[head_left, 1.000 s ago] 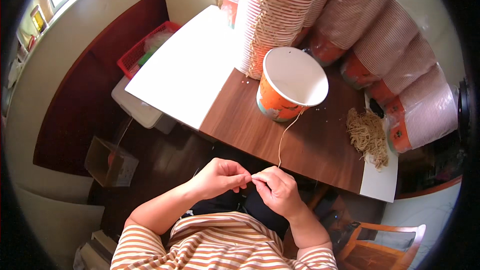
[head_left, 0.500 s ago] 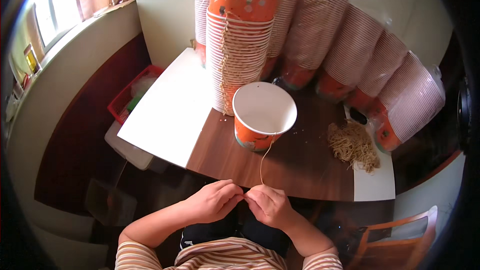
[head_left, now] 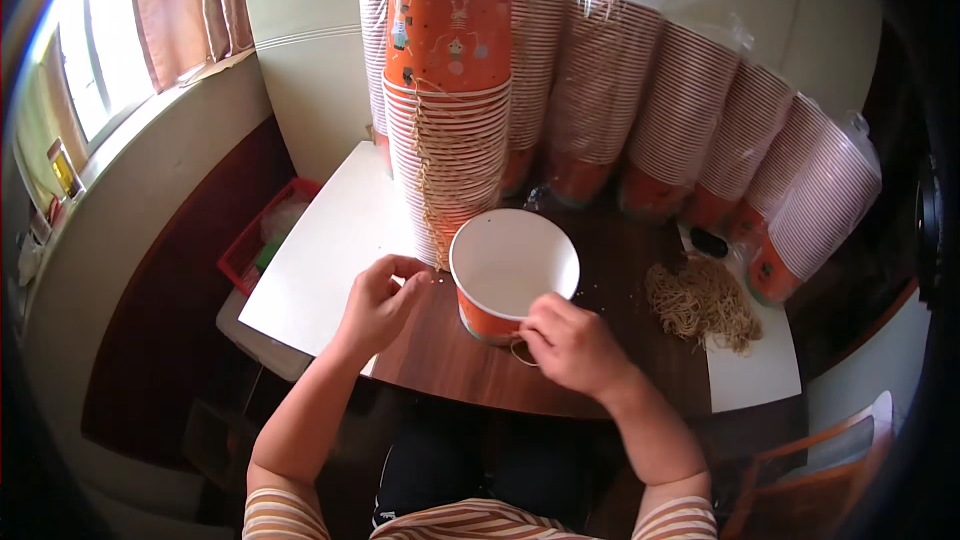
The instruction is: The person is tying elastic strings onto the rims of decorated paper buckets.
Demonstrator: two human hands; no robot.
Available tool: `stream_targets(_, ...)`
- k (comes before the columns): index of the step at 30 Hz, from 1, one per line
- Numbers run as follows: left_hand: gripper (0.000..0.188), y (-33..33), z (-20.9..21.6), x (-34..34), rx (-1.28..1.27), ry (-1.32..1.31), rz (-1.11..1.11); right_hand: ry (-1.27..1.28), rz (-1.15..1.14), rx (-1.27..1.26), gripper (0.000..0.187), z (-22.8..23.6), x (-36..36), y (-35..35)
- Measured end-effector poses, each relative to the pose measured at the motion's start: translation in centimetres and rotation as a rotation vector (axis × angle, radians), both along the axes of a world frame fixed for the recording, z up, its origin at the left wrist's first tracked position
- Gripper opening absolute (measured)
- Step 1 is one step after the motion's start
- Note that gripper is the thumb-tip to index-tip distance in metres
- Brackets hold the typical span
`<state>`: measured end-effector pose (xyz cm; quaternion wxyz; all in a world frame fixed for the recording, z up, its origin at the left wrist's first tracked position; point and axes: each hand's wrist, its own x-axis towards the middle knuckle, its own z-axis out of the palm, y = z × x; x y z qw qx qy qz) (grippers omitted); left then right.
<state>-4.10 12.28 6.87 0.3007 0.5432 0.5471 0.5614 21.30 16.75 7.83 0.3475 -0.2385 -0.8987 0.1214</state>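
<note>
The paper cup [head_left: 512,275] is matt white inside and printed orange outside. The stacked cups [head_left: 448,150] show ribbed paper rims. The table [head_left: 620,270] is dark wood, smooth with slight shine; a white matt board [head_left: 320,260] lies on it. The string bundle [head_left: 700,302] looks rough, fibrous.
</note>
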Motion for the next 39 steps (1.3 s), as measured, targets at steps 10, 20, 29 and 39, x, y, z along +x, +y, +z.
stream_targets(10,0.030,3.8,0.9,3.5,-0.241,-0.081,-0.254,0.119,-0.055,-0.350,0.001,4.9,7.2,2.0)
stream_targets(20,0.018,-2.4,-1.6,3.4,-0.266,-0.202,-0.212,-0.060,0.107,-0.492,0.012,2.1,-0.9,2.1)
stream_targets(29,0.015,-2.9,-2.0,4.4,-0.218,-0.006,-0.145,-0.158,0.135,-0.556,0.013,0.7,-2.2,3.0)
stream_targets(39,0.017,-2.7,-2.3,4.4,-0.154,0.112,-0.121,-0.193,0.140,-0.269,0.010,0.7,-3.2,2.4)
